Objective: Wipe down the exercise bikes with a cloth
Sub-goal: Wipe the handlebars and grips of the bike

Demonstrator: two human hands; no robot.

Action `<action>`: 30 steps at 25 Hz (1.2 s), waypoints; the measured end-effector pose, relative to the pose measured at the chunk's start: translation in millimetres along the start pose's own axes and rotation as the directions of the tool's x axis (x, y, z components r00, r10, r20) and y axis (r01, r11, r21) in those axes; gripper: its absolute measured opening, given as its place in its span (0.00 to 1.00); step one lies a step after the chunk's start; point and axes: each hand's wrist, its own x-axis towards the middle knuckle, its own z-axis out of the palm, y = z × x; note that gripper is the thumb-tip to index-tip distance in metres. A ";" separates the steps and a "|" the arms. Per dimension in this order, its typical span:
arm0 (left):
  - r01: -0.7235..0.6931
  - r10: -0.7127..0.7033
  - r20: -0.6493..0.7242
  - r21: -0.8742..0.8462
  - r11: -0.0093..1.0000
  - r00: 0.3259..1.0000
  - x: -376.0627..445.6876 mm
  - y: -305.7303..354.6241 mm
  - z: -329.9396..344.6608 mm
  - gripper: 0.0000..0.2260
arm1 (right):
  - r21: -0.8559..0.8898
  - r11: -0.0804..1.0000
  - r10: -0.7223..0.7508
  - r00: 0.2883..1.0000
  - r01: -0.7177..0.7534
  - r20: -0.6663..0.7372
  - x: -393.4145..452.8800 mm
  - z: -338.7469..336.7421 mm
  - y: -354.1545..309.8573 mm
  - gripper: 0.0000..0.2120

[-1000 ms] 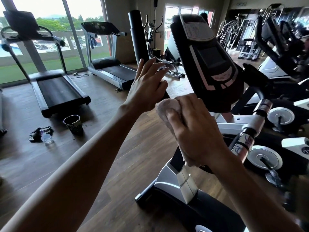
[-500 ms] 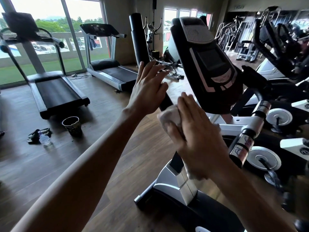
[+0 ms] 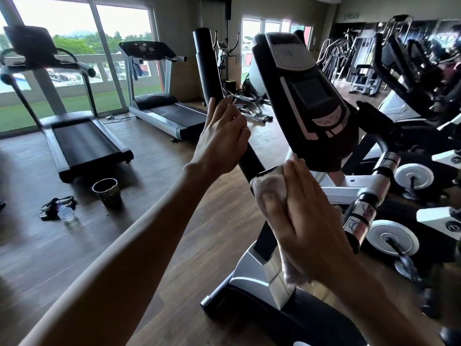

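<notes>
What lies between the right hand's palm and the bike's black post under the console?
In the head view, a crumpled white cloth lies between the right hand and the black post. The straight fingers press it against the post.

Hands (image 3: 309, 221) press cloth (image 3: 270, 188) — against bike (image 3: 306, 96).

We see a dark wood floor (image 3: 174, 221), big windows (image 3: 74, 58) with daylight and greenery outside, two treadmills (image 3: 82, 143) by them, a cup (image 3: 107, 193) and sandals (image 3: 53, 206) on the floor, weight machines (image 3: 359, 71) far right.
</notes>
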 end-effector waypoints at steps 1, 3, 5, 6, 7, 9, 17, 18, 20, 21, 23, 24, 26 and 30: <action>-0.001 0.001 -0.003 -0.008 1.000 1.000 -0.6 -0.9 1.2 0.16 | 0.032 0.999 0.029 0.999 -0.030 0.019 16.8 -1.4 -4.7 0.37; -0.004 0.004 0.001 -0.029 1.000 1.000 -2.9 -1.9 3.3 0.16 | 0.084 0.992 0.085 0.995 -0.089 0.046 43.2 -5.6 -11.8 0.33; 0.001 -0.001 -0.005 -0.050 0.999 1.000 -4.9 -3.1 3.6 0.17 | 0.083 0.993 0.084 0.996 -0.085 0.017 45.0 -4.8 -14.3 0.33; 0.002 -0.003 -0.016 -0.061 0.998 1.000 -5.7 -3.1 3.3 0.17 | 0.079 0.994 0.075 0.997 -0.075 0.000 37.9 -3.4 -13.5 0.35; 0.001 -0.003 -0.029 -0.069 0.998 1.000 -6.3 -2.6 3.3 0.17 | 0.073 0.995 0.067 0.998 -0.066 -0.007 28.2 -2.6 -11.4 0.39; 0.001 -0.004 -0.036 -0.084 0.996 0.999 -5.9 0.4 2.8 0.17 | 0.058 0.997 0.057 0.998 -0.056 -0.018 9.0 -3.0 -5.9 0.45; 0.089 -0.090 -0.007 -0.110 0.990 0.996 -9.1 4.4 3.4 0.17 | 0.113 0.993 0.026 0.995 -0.015 -0.101 -23.3 -1.9 9.0 0.41; 0.098 -0.100 -0.012 -0.112 0.989 0.995 -9.6 6.4 2.5 0.18 | 0.224 0.974 0.057 0.992 -0.030 -0.115 -21.5 -2.4 12.3 0.35; 0.100 -0.104 -0.026 -0.108 0.989 0.994 -11.1 8.6 2.8 0.17 | 0.542 0.837 0.174 0.974 -0.071 -0.142 -15.6 -4.4 19.5 0.18; 0.105 -0.108 -0.022 -0.104 0.989 0.994 -11.4 9.0 3.4 0.18 | 0.649 0.753 0.251 0.959 -0.105 -0.136 -12.1 -7.9 22.9 0.12; 0.146 -0.145 0.025 -0.099 0.984 0.989 -8.2 11.9 1.5 0.18 | 0.712 0.688 0.359 0.918 -0.140 -0.167 -5.1 -20.0 33.5 0.12; 0.189 -0.184 0.062 -0.102 0.977 0.981 -5.6 15.9 -1.4 0.18 | 0.701 0.697 0.395 0.897 -0.150 -0.200 -1.9 -28.2 41.1 0.15; 0.323 -0.300 0.164 -0.140 0.936 0.940 -0.8 31.0 -10.5 0.16 | 0.644 0.745 0.413 0.878 -0.172 -0.243 0.1 -45.6 54.4 0.19; 0.533 -0.441 0.377 -0.186 0.825 0.815 -7.7 69.8 -17.6 0.10 | 0.468 0.853 0.308 0.947 -0.230 -0.096 -15.8 -43.6 70.1 0.23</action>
